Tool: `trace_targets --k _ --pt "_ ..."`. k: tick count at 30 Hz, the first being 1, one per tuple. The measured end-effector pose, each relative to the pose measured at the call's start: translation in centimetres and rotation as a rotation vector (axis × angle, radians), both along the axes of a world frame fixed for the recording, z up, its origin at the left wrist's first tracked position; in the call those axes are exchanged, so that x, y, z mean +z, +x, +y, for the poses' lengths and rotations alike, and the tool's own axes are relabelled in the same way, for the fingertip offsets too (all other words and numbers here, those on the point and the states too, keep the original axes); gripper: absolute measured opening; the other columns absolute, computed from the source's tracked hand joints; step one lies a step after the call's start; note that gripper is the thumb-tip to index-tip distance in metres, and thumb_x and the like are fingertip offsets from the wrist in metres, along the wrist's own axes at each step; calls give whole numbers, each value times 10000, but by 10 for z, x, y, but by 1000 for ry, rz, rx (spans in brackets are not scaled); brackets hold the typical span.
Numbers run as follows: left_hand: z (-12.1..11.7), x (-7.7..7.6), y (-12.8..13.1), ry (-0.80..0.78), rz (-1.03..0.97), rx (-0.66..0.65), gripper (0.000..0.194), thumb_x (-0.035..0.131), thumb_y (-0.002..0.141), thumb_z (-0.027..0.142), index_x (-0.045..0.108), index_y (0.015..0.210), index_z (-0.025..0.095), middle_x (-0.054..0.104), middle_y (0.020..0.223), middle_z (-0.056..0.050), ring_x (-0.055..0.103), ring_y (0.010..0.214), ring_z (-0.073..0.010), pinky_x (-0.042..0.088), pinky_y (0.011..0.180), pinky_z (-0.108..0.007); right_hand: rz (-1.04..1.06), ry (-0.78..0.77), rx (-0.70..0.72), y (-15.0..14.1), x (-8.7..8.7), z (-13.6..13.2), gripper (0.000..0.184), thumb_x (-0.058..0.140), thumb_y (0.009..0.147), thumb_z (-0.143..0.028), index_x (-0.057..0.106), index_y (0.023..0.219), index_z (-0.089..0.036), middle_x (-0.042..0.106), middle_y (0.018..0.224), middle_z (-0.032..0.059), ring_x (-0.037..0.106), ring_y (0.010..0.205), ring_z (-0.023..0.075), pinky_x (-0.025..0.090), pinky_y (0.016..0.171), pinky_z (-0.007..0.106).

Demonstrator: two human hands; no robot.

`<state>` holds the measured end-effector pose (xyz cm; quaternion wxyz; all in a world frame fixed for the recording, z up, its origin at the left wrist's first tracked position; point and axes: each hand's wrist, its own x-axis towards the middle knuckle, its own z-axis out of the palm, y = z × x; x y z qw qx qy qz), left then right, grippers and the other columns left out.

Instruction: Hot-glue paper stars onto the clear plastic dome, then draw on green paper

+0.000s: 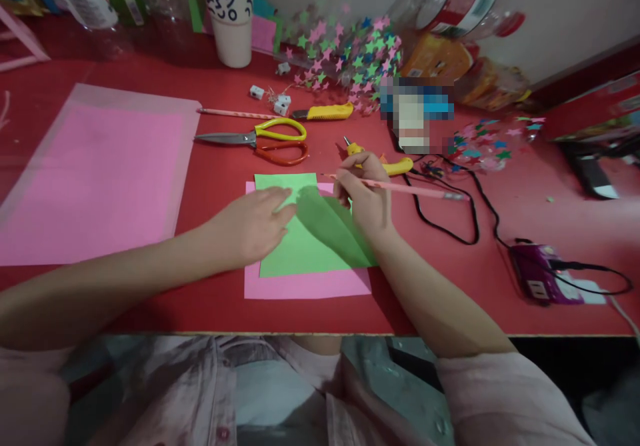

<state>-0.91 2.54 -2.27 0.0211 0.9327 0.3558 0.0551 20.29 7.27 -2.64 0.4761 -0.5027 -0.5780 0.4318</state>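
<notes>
A green sheet of paper [290, 253] lies over a pink sheet [310, 288] near the front edge of the red table. My left hand [260, 226] rests flat on the green sheet's left part, its fingers stretched out. Above the right part, my right hand [367, 196] grips a pink pencil [410, 188]. The pencil slants with its tip toward the left and its eraser end to the right. A shadow of the right hand falls across the green sheet. Just behind that hand lies a yellow hot glue gun [397, 166], partly hidden by it.
Scissors [255, 139], a second pencil [235, 113] and a yellow utility knife [325, 111] lie behind the papers. Large pink sheets [95, 179] cover the left. A black cord [475, 233] and purple box [535, 276] are right. A white cup [233, 39] and paper stars [350, 53] stand behind.
</notes>
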Motion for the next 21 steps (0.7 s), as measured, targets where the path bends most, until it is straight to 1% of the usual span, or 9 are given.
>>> trace_targets --k 2,4,7,9,11,13,15,17,21 --pt "13 6 -16 -50 -87 89 404 447 923 329 565 1199 59 531 1340 -224 509 1252 -324 419 1049 -471 -43 -15 96 -4 4 -6 128 616 775 -241 489 775 -224 500 554 -76 404 446 65 296 429 204" --pt "19 5 -29 -67 -181 202 513 521 872 444 539 1235 82 506 1358 -206 456 1290 -347 383 1067 -526 -99 -23 217 -10 6 -11 91 621 763 -230 536 778 -201 532 639 -50 445 530 68 327 479 207" --pt "16 -7 -36 -121 -250 292 681 593 792 550 506 1284 88 432 1404 -215 373 1340 -380 335 1091 -555 -137 -67 395 -20 6 -19 69 606 769 -227 584 817 -182 572 722 -24 490 614 83 357 528 212" --pt "11 -17 -34 -131 -263 312 712 616 770 538 489 1311 92 393 1424 -221 316 1365 -402 296 1103 -579 -121 -110 462 -26 6 -23 69 597 769 -225 575 816 -180 566 703 -29 487 603 84 360 529 213" --pt "7 -24 -31 -142 -270 314 700 628 762 506 494 1311 95 379 1429 -219 294 1371 -408 267 1115 -586 -121 -129 482 -30 5 -26 69 598 761 -227 565 799 -180 547 677 -38 463 577 79 348 519 212" --pt "7 -27 -29 -161 -281 303 670 621 768 491 503 1305 109 397 1418 -207 306 1363 -396 258 1122 -582 -153 -124 488 -33 5 -29 52 595 749 -214 568 773 -177 541 671 -38 447 571 76 335 515 213" --pt "7 -27 -30 -181 -290 286 653 598 785 486 497 1311 111 423 1400 -201 321 1355 -383 250 1129 -582 -179 -114 473 -34 3 -29 18 576 729 -173 560 733 -180 538 652 -41 442 564 76 324 510 213" --pt "8 -26 -31 -201 -293 274 655 578 798 475 482 1323 95 436 1387 -208 327 1352 -377 226 1141 -586 -184 -94 450 -35 0 -29 45 555 712 -142 544 710 -186 533 632 -47 439 552 76 319 503 212" --pt "7 -25 -30 -234 -311 284 672 586 784 472 459 1341 117 429 1398 -194 328 1358 -374 188 1153 -609 -185 -37 472 -35 -8 -28 58 560 754 -171 533 704 -186 529 621 -50 429 540 72 320 503 214"
